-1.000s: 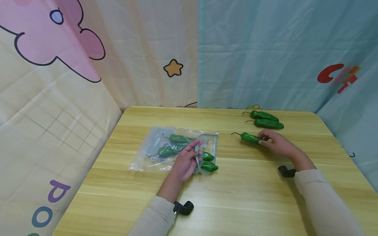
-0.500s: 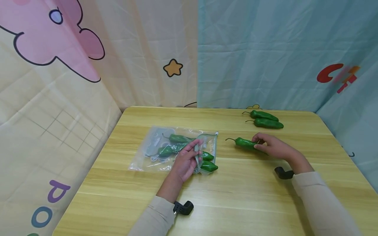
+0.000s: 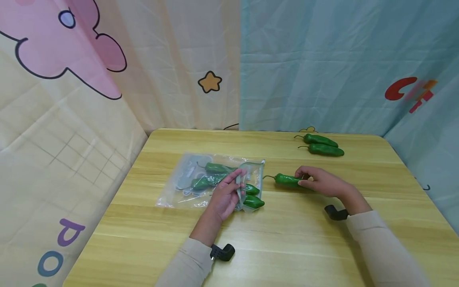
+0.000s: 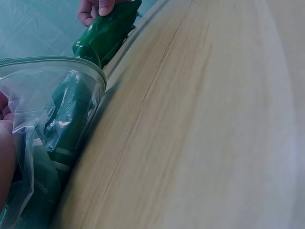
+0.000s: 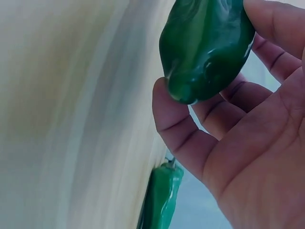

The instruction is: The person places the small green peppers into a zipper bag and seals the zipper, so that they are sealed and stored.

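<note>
A clear zip-top plastic bag (image 3: 168, 199) lies on the table with several green peppers (image 3: 206, 182) inside. My left hand (image 3: 225, 199) holds the bag's mouth, thumb and fingers on its upper edge. In the left wrist view, the bag's zip rim (image 4: 57, 58) stands raised in an arch. To the right, my right hand (image 3: 322, 182) pinches the tip end of a green pepper (image 3: 285, 179), whose stem points left at the bag's mouth. The right wrist view has this pepper (image 5: 205, 47) between thumb and fingers.
Two more green peppers (image 3: 324, 150) lie side by side near the table's back right. A printed curtain (image 3: 312, 71) hangs right behind the wooden table (image 3: 272, 247). Both wrists carry a black camera mount (image 3: 223, 252).
My right hand has moved left and slightly nearer with its pepper, bringing the stem up to the bag's mouth. The left hand and the bag have stayed put.
</note>
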`<state>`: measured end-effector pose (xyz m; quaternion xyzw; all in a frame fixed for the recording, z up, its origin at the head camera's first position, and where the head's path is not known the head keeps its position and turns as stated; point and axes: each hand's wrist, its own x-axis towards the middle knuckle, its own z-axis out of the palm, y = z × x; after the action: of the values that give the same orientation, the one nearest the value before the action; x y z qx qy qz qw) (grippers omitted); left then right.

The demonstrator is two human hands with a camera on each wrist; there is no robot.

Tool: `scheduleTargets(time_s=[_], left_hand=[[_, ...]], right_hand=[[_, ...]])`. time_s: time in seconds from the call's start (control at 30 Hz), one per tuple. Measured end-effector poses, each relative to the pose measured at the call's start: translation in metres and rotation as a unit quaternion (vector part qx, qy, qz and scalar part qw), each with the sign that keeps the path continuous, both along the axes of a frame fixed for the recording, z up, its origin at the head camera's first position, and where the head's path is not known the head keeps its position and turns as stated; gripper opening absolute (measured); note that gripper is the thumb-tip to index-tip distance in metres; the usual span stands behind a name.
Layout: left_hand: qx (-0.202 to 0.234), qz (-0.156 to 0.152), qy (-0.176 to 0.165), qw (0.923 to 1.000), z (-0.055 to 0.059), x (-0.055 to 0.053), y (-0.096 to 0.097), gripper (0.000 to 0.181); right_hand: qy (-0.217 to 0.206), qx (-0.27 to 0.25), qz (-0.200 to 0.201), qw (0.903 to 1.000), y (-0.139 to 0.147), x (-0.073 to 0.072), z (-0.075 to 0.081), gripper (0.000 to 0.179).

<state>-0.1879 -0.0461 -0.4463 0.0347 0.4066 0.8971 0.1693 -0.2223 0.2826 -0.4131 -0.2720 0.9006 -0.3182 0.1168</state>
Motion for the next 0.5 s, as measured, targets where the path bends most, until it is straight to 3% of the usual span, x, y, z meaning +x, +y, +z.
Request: scheduleTargets(time_s=[0.23,0.5], left_hand=[[-0.007,0.008,0.002,0.9999,-0.001,0.000,0.001,0.046],[-0.004,0.007,-0.001,1.0000,-0.001,0.001,0.001,0.046]], right_hand=[[-0.030,-0.004,0.031,0.9991,-0.018,0.008,-0.002,0.011],[-0.015,0.007,0.066,0.9977,-0.039,0.016,-0.001,0.010]])
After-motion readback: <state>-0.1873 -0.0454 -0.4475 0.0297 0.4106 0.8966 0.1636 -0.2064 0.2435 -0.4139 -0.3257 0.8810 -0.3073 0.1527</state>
